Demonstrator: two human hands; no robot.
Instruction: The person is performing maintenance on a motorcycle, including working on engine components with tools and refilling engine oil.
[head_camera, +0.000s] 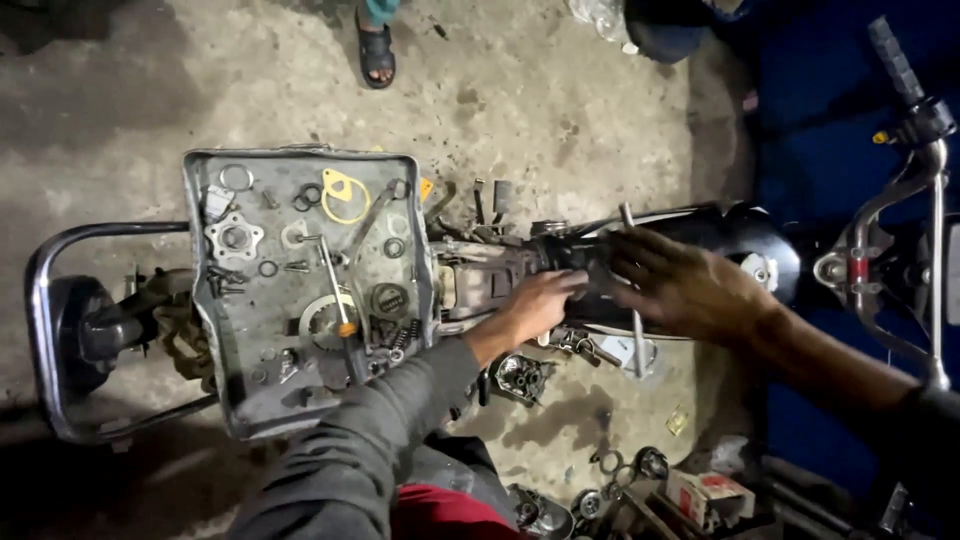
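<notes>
Top view, stripped motorcycle on workshop floor. Left hand (540, 305) and right hand (680, 285) meet at the black fuel tank (740, 245), rear end; right spread wide w/ palm down, prob. steadying it. Left fingers curl at tank edge; grip unclear, blurred. Metal tray (230, 400) rests across frame rails, keeping removed washers, gears & bolts within reach. Handlebar (905, 110) at right.

Stained concrete floor (560, 110): loose engine parts (520, 378), small carton (708, 495), sandalled foot (376, 50), motorcycle (740, 250).
</notes>
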